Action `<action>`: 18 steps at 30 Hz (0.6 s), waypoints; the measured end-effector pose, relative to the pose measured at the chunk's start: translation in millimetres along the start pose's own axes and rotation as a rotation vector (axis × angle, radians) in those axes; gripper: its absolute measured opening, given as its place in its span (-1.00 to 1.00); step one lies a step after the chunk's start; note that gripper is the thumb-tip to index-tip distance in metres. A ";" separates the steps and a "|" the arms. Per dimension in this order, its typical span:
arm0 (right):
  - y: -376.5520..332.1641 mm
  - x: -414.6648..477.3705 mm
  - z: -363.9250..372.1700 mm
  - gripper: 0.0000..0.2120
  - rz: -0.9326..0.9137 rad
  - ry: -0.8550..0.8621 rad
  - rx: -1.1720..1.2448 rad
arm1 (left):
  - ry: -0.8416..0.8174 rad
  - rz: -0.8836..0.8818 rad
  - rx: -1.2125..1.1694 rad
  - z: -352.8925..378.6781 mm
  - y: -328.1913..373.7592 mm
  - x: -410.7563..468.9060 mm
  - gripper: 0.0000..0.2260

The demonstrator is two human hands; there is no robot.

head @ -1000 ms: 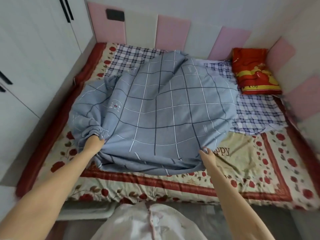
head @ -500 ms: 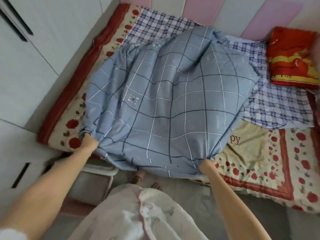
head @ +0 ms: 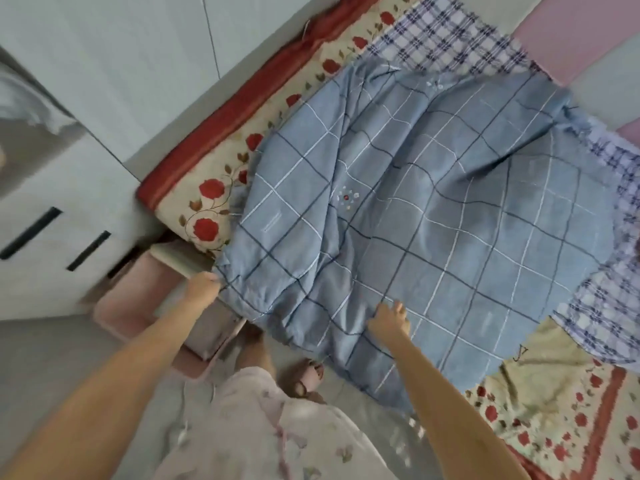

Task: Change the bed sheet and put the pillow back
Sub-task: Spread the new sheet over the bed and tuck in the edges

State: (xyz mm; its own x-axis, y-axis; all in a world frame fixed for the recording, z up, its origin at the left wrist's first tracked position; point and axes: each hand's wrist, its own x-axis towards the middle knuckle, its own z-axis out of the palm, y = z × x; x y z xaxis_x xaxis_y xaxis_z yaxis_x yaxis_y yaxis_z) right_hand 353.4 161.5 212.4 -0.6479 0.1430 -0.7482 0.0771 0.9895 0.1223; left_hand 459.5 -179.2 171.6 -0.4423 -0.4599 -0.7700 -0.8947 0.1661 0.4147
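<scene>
A blue checked sheet [head: 433, 209] lies spread over the bed, its near edge hanging past the mattress toward the floor. My left hand [head: 202, 287] grips the sheet's gathered corner at the bed's near left corner. My right hand [head: 389, 320] rests on the sheet near its front edge, fingers spread and pressing the fabric. Under the blue sheet lies a purple plaid sheet [head: 446, 39], and under that a cream mattress pad with red roses [head: 207, 202]. The pillow is out of view.
White wardrobe doors [head: 114, 64] with black handles stand close along the bed's left side. A pink box [head: 135, 306] sits on the grey floor by the bed corner. Pink padded wall panels [head: 568, 32] back the bed. My slippered foot [head: 304, 375] stands beside the bed.
I pulled the blue sheet toward the bed's near left corner, and its edge now hangs over the bed. My right hand let go of its pinch and lies on the fabric. The view swung left.
</scene>
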 end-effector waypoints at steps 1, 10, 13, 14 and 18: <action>-25.5 6.9 -5.2 -0.55 -0.038 0.016 0.002 | 0.005 -0.003 -0.015 -4.8 3.7 11.5 -0.79; -229.2 132.1 2.5 -0.64 -0.572 0.155 0.116 | 0.176 0.137 -0.228 23.1 8.5 177.2 -0.72; -270.5 181.1 6.8 -0.66 -0.768 0.214 0.085 | 0.266 0.170 -0.209 45.1 9.7 228.1 -0.74; -284.0 198.1 5.8 -0.67 -0.822 0.245 0.067 | 0.289 0.184 -0.223 50.9 11.3 244.7 -0.73; -337.6 253.5 -7.8 -0.67 -0.947 0.373 0.001 | 0.385 0.265 -0.340 67.1 21.9 292.6 -0.68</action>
State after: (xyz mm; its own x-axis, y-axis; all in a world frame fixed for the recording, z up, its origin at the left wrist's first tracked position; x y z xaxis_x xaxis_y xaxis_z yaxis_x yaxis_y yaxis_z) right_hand 157.3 -136.5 -13.5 -0.6378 -0.7152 -0.2857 -0.5903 0.6922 -0.4152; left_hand 306.2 -251.6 -77.1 -0.5368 -0.7359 -0.4127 -0.6575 0.0583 0.7512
